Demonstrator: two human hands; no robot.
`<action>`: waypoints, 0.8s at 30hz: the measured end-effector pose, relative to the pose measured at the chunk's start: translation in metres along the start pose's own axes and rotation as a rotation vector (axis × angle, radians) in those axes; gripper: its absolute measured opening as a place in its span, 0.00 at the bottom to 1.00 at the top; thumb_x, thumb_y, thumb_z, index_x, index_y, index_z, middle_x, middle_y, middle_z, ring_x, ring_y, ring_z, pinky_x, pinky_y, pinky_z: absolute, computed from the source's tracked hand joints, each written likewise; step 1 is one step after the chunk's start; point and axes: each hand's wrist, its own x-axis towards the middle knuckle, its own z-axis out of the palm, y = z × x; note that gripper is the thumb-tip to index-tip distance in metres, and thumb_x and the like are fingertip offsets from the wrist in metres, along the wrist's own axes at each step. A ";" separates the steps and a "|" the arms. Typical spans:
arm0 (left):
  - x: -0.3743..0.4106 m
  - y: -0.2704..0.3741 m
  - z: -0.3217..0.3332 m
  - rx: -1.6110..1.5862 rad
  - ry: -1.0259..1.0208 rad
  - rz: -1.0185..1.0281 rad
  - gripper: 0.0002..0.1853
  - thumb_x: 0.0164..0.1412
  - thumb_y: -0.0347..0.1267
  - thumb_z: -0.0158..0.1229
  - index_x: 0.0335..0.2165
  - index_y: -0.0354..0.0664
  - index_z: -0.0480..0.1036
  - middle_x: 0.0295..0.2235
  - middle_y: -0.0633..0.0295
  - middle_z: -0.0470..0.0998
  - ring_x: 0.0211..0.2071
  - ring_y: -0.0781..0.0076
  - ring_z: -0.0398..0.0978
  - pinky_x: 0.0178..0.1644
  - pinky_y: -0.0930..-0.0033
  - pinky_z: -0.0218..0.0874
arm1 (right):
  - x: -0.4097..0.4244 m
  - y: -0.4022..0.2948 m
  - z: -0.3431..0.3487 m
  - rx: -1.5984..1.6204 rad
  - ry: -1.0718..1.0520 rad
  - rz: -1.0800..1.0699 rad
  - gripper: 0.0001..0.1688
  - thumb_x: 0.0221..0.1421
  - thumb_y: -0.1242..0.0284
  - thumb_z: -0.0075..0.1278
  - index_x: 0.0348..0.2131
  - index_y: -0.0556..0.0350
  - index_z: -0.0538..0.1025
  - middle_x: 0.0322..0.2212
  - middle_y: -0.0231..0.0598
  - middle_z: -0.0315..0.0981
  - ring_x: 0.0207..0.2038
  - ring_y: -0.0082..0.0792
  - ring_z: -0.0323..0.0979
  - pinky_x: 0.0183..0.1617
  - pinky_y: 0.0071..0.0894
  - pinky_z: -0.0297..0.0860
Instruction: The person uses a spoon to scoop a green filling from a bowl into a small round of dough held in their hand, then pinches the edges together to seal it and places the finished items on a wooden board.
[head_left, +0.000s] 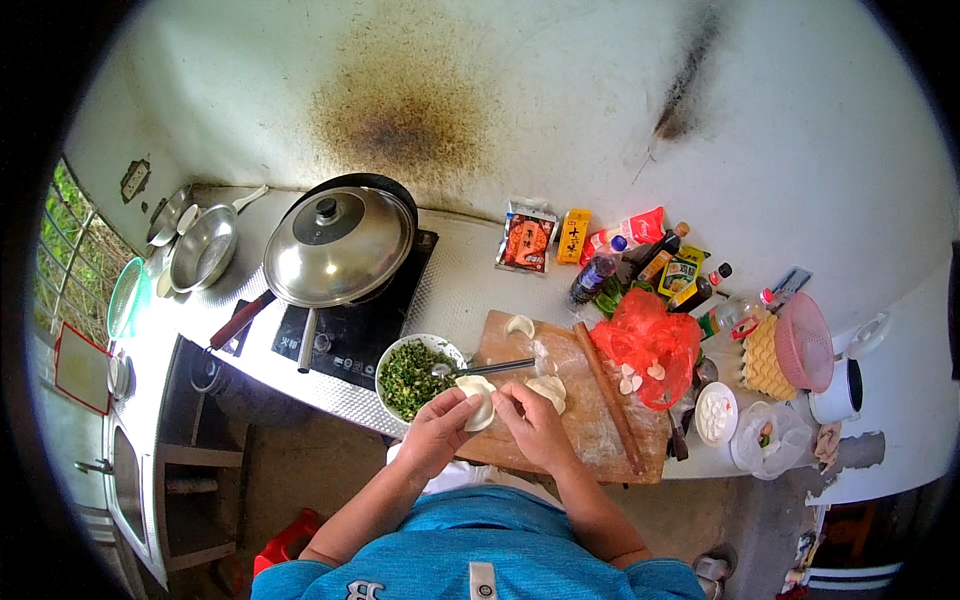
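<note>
A folded dumpling (477, 396) is held up at the near left of the wooden cutting board (525, 442). My left hand (441, 429) grips its left side between thumb and fingers. Thumb and forefinger of my right hand (536, 426) pinch its right edge. Close by on the left stands a bowl of chopped green filling (409, 379), with a dark-handled spoon (495, 367) resting in it. Dough wrappers (549, 390) lie partly hidden behind my right hand. One shaped dumpling (519, 325) sits at the board's far edge, and a wooden rolling pin (609, 397) lies across the right side.
A lidded wok (341, 244) stands on the induction cooker (345, 330), its handles pointing towards me. Seasoning packets (527, 238), bottles (598, 270) and a red plastic bag (649, 337) crowd the back right. A bowl of white pieces (716, 414) is right of the board.
</note>
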 end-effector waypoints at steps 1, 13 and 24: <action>0.001 -0.001 -0.002 0.011 -0.019 0.004 0.13 0.65 0.32 0.57 0.46 0.37 0.73 0.42 0.63 0.78 0.44 0.76 0.75 0.52 0.71 0.68 | -0.001 0.001 0.000 0.006 -0.007 -0.007 0.12 0.64 0.69 0.48 0.33 0.61 0.72 0.22 0.37 0.68 0.23 0.27 0.64 0.28 0.29 0.62; 0.003 -0.001 0.002 -0.001 0.028 0.058 0.14 0.65 0.30 0.57 0.48 0.39 0.71 0.43 0.64 0.77 0.44 0.76 0.75 0.50 0.71 0.67 | 0.000 0.010 0.000 0.024 -0.065 0.090 0.18 0.67 0.63 0.43 0.33 0.62 0.72 0.24 0.46 0.69 0.27 0.41 0.68 0.33 0.37 0.65; 0.002 -0.001 -0.002 0.003 0.028 0.084 0.13 0.63 0.29 0.59 0.47 0.43 0.72 0.39 0.67 0.77 0.38 0.81 0.73 0.47 0.77 0.67 | 0.000 0.010 0.003 0.058 0.005 0.112 0.18 0.66 0.64 0.45 0.34 0.63 0.73 0.24 0.46 0.70 0.25 0.38 0.69 0.32 0.36 0.65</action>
